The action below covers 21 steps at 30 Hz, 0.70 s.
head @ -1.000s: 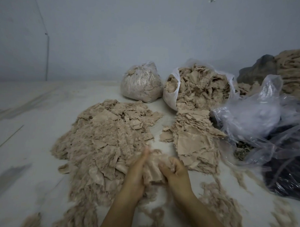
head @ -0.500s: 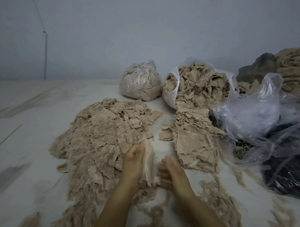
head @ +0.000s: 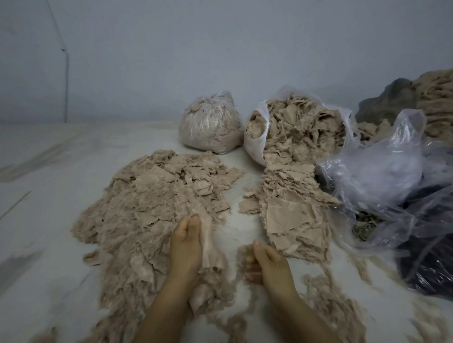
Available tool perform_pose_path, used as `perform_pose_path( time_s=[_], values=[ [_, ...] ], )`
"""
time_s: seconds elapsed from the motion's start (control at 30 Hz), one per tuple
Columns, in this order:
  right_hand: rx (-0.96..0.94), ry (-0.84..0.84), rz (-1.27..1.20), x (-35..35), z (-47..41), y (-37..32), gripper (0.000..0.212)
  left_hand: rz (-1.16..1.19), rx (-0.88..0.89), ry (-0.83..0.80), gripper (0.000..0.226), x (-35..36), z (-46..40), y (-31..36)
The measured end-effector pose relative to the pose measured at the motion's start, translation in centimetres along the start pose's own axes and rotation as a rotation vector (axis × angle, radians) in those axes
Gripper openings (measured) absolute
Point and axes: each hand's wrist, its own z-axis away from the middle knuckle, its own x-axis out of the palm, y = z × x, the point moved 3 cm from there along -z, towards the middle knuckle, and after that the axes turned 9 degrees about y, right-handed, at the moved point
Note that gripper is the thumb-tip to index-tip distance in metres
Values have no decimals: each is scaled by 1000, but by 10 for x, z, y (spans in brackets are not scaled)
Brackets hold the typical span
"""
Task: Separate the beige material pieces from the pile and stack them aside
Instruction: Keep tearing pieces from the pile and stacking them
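**Q:** Item in hand, and how should it be handled?

**A:** One thin beige fabric piece (head: 209, 244), frayed at the edges. My left hand (head: 185, 243) pinches it between thumb and fingers, the fingers pressed together along it, at the near edge of the loose beige scrap pile (head: 152, 204). My right hand (head: 264, 261) is at 3 o'clock of the left, fingers curled on a tuft of fluff; how firmly, I cannot tell. I judge it best to lift slowly, let clinging threads fall, flatten the piece, then lay it square on the flat stack of beige sheets (head: 288, 214) at 1 o'clock.

**Q:** Count?

**A:** Hands, two. Pile, one, at 11 o'clock. Stack, one. Tied clear bag of beige scraps (head: 209, 124), one, at 12 o'clock. Open white bag spilling beige pieces (head: 254, 144), one. Crumpled clear plastic sheeting (head: 389, 172), one mass at 3 o'clock. Sheets in the stack: too many to count.
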Motion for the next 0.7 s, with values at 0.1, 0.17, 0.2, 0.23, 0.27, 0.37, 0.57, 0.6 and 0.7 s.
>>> perform_pose_path(
  time_s=[0.1, 0.17, 0.2, 0.23, 0.27, 0.37, 0.57, 0.6, 0.7],
  values=[
    [-109, -160, 3, 21, 5, -17, 38, 54, -48, -180, 30, 18, 17, 3],
    [-123, -215, -65, 31, 7, -23, 34, 148, -123, -202, 31, 23, 26, 5],
    [-136, -210, -99, 33, 7, -26, 30, 187, -150, -181, 33, 22, 25, 4],
    [-162, -197, -108, 32, 5, -27, 25, 191, -161, -174, 36, 19, 21, 5],
    [-197, -192, -85, 31, 4, -27, 21, 174, -170, -200, 41, 16, 17, 5],
    [-279, -251, 32, 32, 2, -29, 24, 124, -224, -334, 47, 17, 10, 8],
    [-259, -130, -37, 11, -5, -31, 32, 32, -201, 203, 24, -10, -29, -3],
    [-240, -120, -72, 8, -8, -32, 33, 31, -184, 216, 29, -13, -32, -6],
    [-193, -161, -128, 12, -9, -37, 19, 83, -201, 51, 29, 2, -19, -5]
  ],
)
